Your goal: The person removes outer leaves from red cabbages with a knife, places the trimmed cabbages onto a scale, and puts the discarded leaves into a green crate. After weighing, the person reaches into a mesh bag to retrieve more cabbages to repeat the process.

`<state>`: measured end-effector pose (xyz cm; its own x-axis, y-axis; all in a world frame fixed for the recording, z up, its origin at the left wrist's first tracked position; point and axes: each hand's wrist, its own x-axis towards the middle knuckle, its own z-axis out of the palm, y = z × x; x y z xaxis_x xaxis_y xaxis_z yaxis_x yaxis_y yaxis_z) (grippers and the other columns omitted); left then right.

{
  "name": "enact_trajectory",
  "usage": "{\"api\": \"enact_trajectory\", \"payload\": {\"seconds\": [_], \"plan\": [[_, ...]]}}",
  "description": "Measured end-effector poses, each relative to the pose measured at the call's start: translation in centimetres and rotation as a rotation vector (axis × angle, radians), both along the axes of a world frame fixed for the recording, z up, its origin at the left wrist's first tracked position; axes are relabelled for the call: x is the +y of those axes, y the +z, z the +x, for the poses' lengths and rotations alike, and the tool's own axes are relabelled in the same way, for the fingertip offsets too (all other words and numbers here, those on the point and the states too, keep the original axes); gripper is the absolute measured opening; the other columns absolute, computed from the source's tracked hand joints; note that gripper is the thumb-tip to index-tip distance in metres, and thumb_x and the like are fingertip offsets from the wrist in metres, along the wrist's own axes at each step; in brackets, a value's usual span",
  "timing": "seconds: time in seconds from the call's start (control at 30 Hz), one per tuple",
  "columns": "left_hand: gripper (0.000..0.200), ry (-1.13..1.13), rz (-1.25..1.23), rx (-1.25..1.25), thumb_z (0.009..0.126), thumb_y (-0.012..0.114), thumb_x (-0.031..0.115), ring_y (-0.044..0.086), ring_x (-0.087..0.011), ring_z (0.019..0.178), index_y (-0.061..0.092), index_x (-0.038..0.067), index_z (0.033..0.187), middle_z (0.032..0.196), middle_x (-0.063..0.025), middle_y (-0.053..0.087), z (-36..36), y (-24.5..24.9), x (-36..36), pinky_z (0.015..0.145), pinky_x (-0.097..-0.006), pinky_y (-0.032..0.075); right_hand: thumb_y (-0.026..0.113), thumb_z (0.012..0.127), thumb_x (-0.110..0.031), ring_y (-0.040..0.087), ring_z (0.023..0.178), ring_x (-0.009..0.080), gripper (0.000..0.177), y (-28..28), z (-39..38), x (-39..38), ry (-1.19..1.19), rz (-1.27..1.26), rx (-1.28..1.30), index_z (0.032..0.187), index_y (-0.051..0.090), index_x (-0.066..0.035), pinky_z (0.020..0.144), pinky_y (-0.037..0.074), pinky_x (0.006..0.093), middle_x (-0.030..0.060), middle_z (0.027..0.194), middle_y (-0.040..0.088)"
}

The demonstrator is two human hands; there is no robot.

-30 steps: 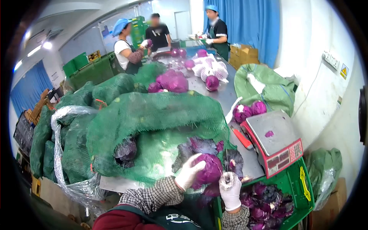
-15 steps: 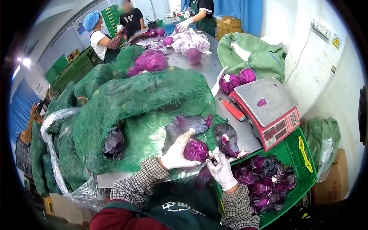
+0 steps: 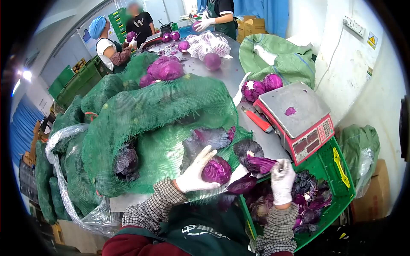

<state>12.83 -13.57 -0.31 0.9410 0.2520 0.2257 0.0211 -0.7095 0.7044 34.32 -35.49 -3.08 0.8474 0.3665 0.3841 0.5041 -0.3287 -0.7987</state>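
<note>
My left hand (image 3: 197, 174), in a white glove, is wrapped round the left side of a purple cabbage (image 3: 216, 170) at the table's near edge. Above the green crate (image 3: 316, 239), my gloved right hand (image 3: 283, 179) is closed in a pinch on the tip of a purple cabbage leaf (image 3: 259, 164). Another loose leaf (image 3: 242, 184) lies between the cabbage and the crate. Dark outer leaves (image 3: 209, 138) rest on the green mesh bag (image 3: 158, 106) behind the cabbage.
A red scale (image 3: 294, 115) stands at the right, with a red-handled knife (image 3: 256, 120) beside it. Two cabbages (image 3: 253, 90) sit behind. Full mesh sacks (image 3: 70, 149) line the left. Co-workers (image 3: 112, 47) stand at the far end. Netted cabbages (image 3: 208, 45) lie on the table.
My right hand has moved away from the cabbage, to the right and over the crate, and now pinches a leaf. My left hand stays round the cabbage, shifted slightly left.
</note>
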Motion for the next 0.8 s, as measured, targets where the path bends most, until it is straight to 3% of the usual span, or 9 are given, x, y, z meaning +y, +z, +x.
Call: {"api": "enact_trajectory", "payload": {"seconds": [0.1,0.13,0.17,0.27,0.37,0.6,0.63,0.67,0.8], "plan": [[0.105,-0.032,-0.003,0.076,0.062,0.085,0.034,0.021,-0.0369,0.142,0.028,0.005,0.146,0.151,-0.0241,0.019,0.8,1.0,-0.5,0.114,-0.0432,0.023,0.068,0.082,-0.001,0.057,0.075,0.0096,0.011,4.1,-2.2,-0.5,0.254,-0.063,0.216,0.086,0.058,-0.001,0.071,0.049,0.0232,0.0047,0.085,0.06],[0.105,-0.051,0.014,0.097,0.062,0.084,0.035,0.021,-0.0383,0.141,0.028,0.005,0.146,0.151,-0.0255,0.018,1.3,1.3,-0.6,0.114,-0.0438,0.025,0.074,0.079,-0.004,0.058,0.079,0.0106,0.023,2.7,-3.2,0.4,0.421,0.036,-0.018,0.095,0.058,-0.001,0.073,0.05,0.0244,0.006,0.091,0.061],[0.108,-0.062,0.026,0.093,0.062,0.084,0.034,0.02,-0.0374,0.142,0.025,0.003,0.147,0.151,-0.0255,0.019,1.5,1.1,-0.5,0.115,-0.0424,0.023,0.072,0.081,-0.016,0.065,0.086,0.021,0.034,2.0,-4.7,0.6,0.527,-0.053,0.3,0.109,0.059,-0.002,0.077,0.052,0.0311,0.0109,0.099,0.064],[0.112,-0.095,0.002,0.017,0.063,0.084,0.035,0.021,-0.0366,0.142,0.019,-0.001,0.147,0.151,-0.0253,0.02,1.1,0.3,-0.1,0.116,-0.0404,0.021,0.069,0.082,-0.028,0.065,0.087,0.029,0.036,0.6,-6.5,2.7,0.542,-0.151,-0.164,0.109,0.061,-0.006,0.076,0.054,0.0354,0.0129,0.1,0.065],[0.123,-0.088,-0.036,0.063,0.061,0.088,0.031,0.019,-0.0316,0.142,0.009,-0.002,0.149,0.151,-0.0225,0.018,0.9,0.1,0.0,0.116,-0.0382,0.019,0.067,0.083,-0.025,0.066,0.083,0.0293,0.031,1.0,-7.0,3.1,0.595,-0.217,0.024,0.108,0.062,-0.007,0.072,0.054,0.036,0.0122,0.097,0.065],[0.125,-0.069,-0.054,0.107,0.06,0.088,0.03,0.022,-0.0303,0.141,0.006,-0.002,0.149,0.152,-0.022,0.017,1.2,0.5,-0.3,0.115,-0.038,0.022,0.065,0.08,-0.006,0.063,0.066,0.0278,0.014,0.7,-6.1,3.3,0.396,-0.147,-0.181,0.091,0.058,-0.002,0.059,0.052,0.0332,0.0107,0.083,0.059],[0.121,-0.084,-0.034,0.071,0.061,0.088,0.03,0.021,-0.03,0.142,0.01,0.0,0.149,0.152,-0.021,0.017,1.0,0.2,-0.3,0.115,-0.0391,0.023,0.06,0.08,-0.013,0.063,0.066,0.0299,0.007,-1.5,-5.1,4.1,0.35,-0.035,-0.106,0.085,0.057,-0.009,0.057,0.053,0.0358,0.0108,0.079,0.06],[0.12,-0.103,0.003,0.063,0.061,0.088,0.03,0.021,-0.0295,0.142,0.011,0.0,0.149,0.152,-0.0207,0.016,0.9,0.3,-0.4,0.115,-0.0394,0.023,0.06,0.08,-0.01,0.062,0.065,0.0293,0.007,-2.3,-4.3,4.4,0.341,0.03,0.029,0.087,0.059,-0.009,0.057,0.053,0.0348,0.0112,0.077,0.059],[0.112,-0.125,-0.044,0.011,0.061,0.088,0.028,0.021,-0.0296,0.142,0.021,0.003,0.147,0.152,-0.0198,0.018,0.4,0.1,-0.2,0.115,-0.0418,0.024,0.058,0.082,-0.008,0.061,0.067,0.0313,0.011,1.4,-1.0,3.7,0.104,-0.071,-0.153,0.092,0.062,-0.006,0.063,0.051,0.0378,0.0117,0.077,0.059]]}}
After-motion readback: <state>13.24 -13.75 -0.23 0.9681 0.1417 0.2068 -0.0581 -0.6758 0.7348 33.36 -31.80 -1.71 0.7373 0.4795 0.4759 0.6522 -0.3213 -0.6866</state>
